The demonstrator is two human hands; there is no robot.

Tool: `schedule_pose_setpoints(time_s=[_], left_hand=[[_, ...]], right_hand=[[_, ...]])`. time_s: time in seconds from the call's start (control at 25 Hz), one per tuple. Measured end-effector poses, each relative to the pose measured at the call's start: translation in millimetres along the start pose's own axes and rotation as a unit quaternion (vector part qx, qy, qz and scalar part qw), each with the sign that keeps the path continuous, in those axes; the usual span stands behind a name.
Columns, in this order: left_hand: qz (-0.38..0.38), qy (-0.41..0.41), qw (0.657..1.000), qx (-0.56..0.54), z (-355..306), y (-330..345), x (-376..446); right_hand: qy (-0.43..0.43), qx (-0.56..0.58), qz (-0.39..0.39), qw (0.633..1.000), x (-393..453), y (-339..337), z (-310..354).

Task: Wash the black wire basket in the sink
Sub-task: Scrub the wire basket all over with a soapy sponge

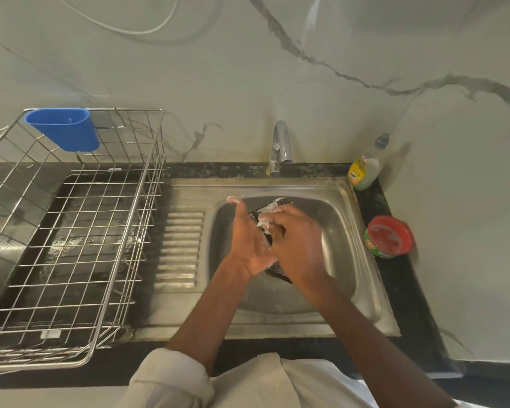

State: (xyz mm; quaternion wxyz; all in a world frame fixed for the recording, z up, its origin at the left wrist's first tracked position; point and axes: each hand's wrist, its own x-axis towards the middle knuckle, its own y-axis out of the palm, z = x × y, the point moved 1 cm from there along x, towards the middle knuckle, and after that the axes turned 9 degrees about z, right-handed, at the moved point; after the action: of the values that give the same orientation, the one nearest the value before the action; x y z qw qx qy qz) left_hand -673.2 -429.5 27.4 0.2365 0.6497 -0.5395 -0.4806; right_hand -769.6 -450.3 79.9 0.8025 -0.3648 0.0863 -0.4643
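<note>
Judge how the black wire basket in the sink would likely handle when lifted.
The black wire basket probably stays stiff, being wire mesh. White suds on it and the left hand suggest a slippery grip. Open mesh likely keeps it light.

To your left on the dark surface [401, 278] stands a steel wire rack [71, 231], with a blue plastic cup [64, 128] hung on its back edge. Under the rack lies a dark tray [80, 231] (it looks wet). Behind the basin you have a chrome tap [280, 148]. At the back right corner stands a clear bottle [365, 166] with a yellow label and a grey cap. Nearer you on the right sits a round red and green tub [389, 237], open at the top. The wall [277, 69] behind is pale marble with grey veins.
</note>
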Motion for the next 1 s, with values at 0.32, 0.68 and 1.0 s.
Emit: schedule_pose_setpoints(time_s=[0.32,0.68,1.0], left_hand=[[-0.026,-0.041,0.998,0.039,5,10,0],[-0.017,-0.065,0.996,0.056,3,-4,-1],[-0.02,-0.081,0.996,0.028,8,-14,4]], right_hand=[[0.062,-0.072,0.018,0.995,14,-1,-9],[0.06,-0.043,-0.012,0.997,-1,4,-11],[-0.008,-0.061,0.003,0.998,-29,9,-10]])
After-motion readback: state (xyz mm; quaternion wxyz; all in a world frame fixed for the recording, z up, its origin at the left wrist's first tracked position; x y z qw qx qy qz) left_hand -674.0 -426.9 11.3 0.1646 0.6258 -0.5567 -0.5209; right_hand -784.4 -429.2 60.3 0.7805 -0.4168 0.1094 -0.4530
